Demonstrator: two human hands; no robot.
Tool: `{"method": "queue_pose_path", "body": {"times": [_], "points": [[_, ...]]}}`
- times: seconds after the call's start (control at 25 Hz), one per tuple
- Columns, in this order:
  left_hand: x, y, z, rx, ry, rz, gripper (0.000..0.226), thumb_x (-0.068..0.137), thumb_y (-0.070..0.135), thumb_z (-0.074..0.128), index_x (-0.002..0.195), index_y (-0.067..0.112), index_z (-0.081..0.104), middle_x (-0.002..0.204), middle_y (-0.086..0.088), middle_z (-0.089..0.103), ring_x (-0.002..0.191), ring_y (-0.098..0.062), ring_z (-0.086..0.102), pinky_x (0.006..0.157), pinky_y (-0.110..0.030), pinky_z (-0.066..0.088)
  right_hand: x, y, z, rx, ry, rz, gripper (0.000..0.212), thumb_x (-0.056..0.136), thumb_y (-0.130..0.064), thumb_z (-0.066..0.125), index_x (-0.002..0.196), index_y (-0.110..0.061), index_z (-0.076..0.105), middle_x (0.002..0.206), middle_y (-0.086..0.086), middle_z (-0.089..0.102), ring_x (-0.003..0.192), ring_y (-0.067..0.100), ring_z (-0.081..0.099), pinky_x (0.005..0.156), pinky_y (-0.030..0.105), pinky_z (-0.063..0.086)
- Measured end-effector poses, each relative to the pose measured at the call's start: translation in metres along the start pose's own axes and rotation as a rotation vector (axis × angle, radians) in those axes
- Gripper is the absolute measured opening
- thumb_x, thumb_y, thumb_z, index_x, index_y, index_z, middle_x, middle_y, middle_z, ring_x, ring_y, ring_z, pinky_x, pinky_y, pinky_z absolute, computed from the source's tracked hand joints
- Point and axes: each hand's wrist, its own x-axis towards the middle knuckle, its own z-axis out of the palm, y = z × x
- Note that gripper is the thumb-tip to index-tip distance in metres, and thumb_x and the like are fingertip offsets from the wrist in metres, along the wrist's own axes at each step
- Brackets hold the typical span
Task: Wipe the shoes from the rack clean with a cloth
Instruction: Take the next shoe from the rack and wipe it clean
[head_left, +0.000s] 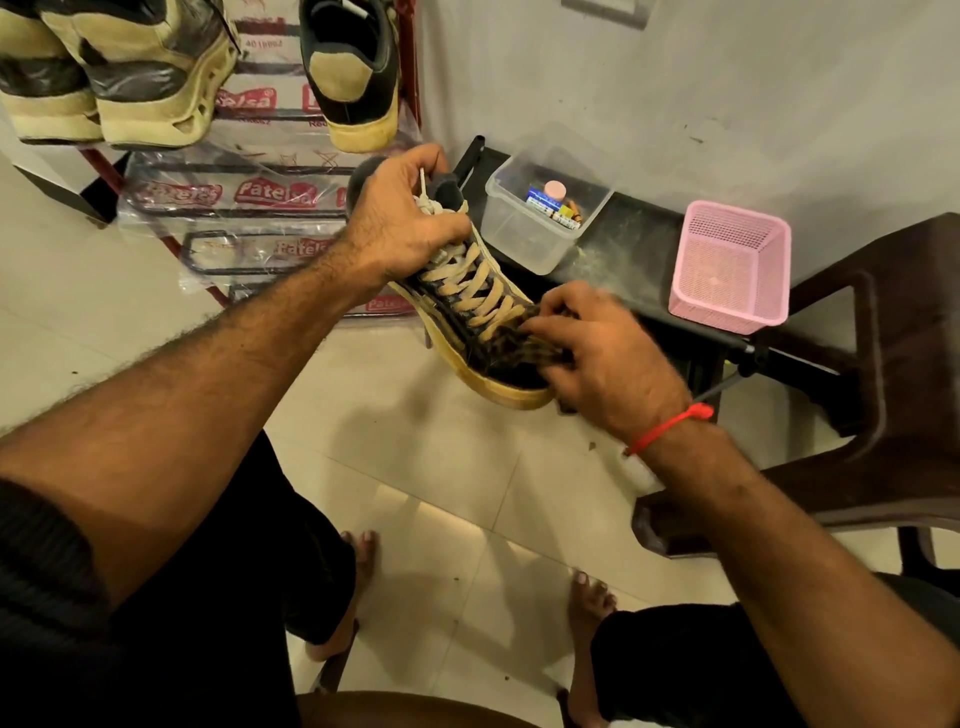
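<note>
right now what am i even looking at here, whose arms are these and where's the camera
There is no machine here. The one picture comes from a camera worn on a person's head, looking down, so the two arms are the wearer's own.

The left hand grips a black shoe with tan laces near its ankle opening and holds it in the air. The right hand, with a red thread on the wrist, presses a dark patterned cloth onto the toe of the shoe.

At the top left, more shoes sit on a rack. To the right, a dark bench carries a clear plastic box holding small items and a pink basket. Below are the tiled floor and bare feet.
</note>
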Motion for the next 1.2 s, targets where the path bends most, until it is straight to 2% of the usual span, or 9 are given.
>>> {"method": "queue_pose_path", "body": {"times": [0.08,0.2,0.32,0.48,0.6,0.76,0.92,1.04,1.2], "points": [[0.0,-0.001,-0.001,-0.001,0.034,0.011,0.026,0.069,0.017,0.075,0.08,0.021,0.052,0.078,0.001,0.062,0.074,-0.017,0.064,0.076,-0.048,0.06,0.001,0.003,-0.002,0.012,-0.004,0.095,0.033,0.086,-0.02,0.069,0.118,-0.011,0.071,0.118,0.01,0.057,0.11,0.031,0.051,0.095,0.05,0.048],[-0.001,-0.003,0.001,0.034,0.027,0.021,0.026,0.07,0.016,0.076,0.079,0.022,0.052,0.079,-0.002,0.064,0.075,-0.022,0.066,0.074,-0.046,0.061,-0.004,-0.01,0.007,-0.013,-0.064,-0.03,0.034,0.083,-0.019,0.072,0.117,-0.011,0.071,0.117,0.011,0.058,0.104,0.031,0.051,0.09,0.045,0.047],[0.0,-0.002,0.004,0.008,0.043,0.046,0.031,0.071,0.015,0.076,0.074,0.027,0.047,0.075,0.004,0.059,0.071,-0.012,0.06,0.073,-0.046,0.06,0.002,-0.004,0.001,-0.035,0.001,0.124,0.033,0.085,-0.02,0.071,0.118,-0.012,0.071,0.117,0.011,0.058,0.107,0.031,0.051,0.093,0.051,0.047],[0.001,-0.004,0.004,0.024,0.087,0.061,0.031,0.068,0.018,0.075,0.07,0.029,0.046,0.071,0.007,0.057,0.067,-0.009,0.056,0.071,-0.046,0.059,-0.002,-0.011,0.004,-0.105,-0.038,-0.03,0.032,0.082,-0.022,0.069,0.113,-0.012,0.073,0.112,0.012,0.06,0.098,0.033,0.053,0.085,0.045,0.048],[0.001,-0.004,0.006,0.02,0.104,0.063,0.03,0.069,0.02,0.074,0.072,0.029,0.045,0.073,0.007,0.058,0.07,-0.014,0.06,0.072,-0.044,0.06,0.004,-0.001,-0.004,-0.138,0.024,0.135,0.029,0.085,-0.02,0.066,0.112,-0.012,0.073,0.111,0.013,0.059,0.1,0.036,0.053,0.087,0.052,0.048],[0.001,-0.007,0.006,0.035,0.093,0.08,0.026,0.067,0.023,0.072,0.071,0.027,0.046,0.073,0.003,0.058,0.07,-0.013,0.057,0.071,-0.049,0.058,-0.001,-0.013,0.005,-0.133,-0.094,-0.163,0.041,0.078,-0.035,0.047,0.101,-0.015,0.075,0.103,0.011,0.062,0.085,0.033,0.054,0.071,0.04,0.047],[0.003,-0.008,0.004,0.013,0.101,0.055,0.026,0.065,0.023,0.072,0.07,0.027,0.047,0.076,-0.005,0.061,0.071,-0.015,0.058,0.07,-0.046,0.058,0.004,0.007,-0.002,-0.114,0.048,0.049,0.038,0.08,-0.032,0.051,0.103,-0.014,0.076,0.102,0.012,0.06,0.087,0.036,0.053,0.077,0.048,0.05],[-0.001,-0.006,0.008,0.024,0.052,0.057,0.029,0.065,0.02,0.073,0.068,0.028,0.045,0.07,0.006,0.058,0.066,-0.008,0.055,0.062,-0.034,0.052,-0.005,-0.014,0.006,-0.145,-0.071,-0.178,0.042,0.079,-0.035,0.048,0.106,-0.018,0.075,0.106,0.01,0.062,0.085,0.032,0.053,0.07,0.039,0.046],[-0.002,-0.004,0.006,-0.035,0.091,-0.004,0.027,0.062,0.024,0.073,0.072,0.025,0.048,0.081,-0.011,0.066,0.08,-0.028,0.068,0.074,-0.046,0.06,0.009,0.027,-0.006,-0.088,0.06,0.097,0.037,0.075,-0.024,0.059,0.106,-0.015,0.076,0.104,0.012,0.06,0.092,0.039,0.054,0.08,0.053,0.05]]}}
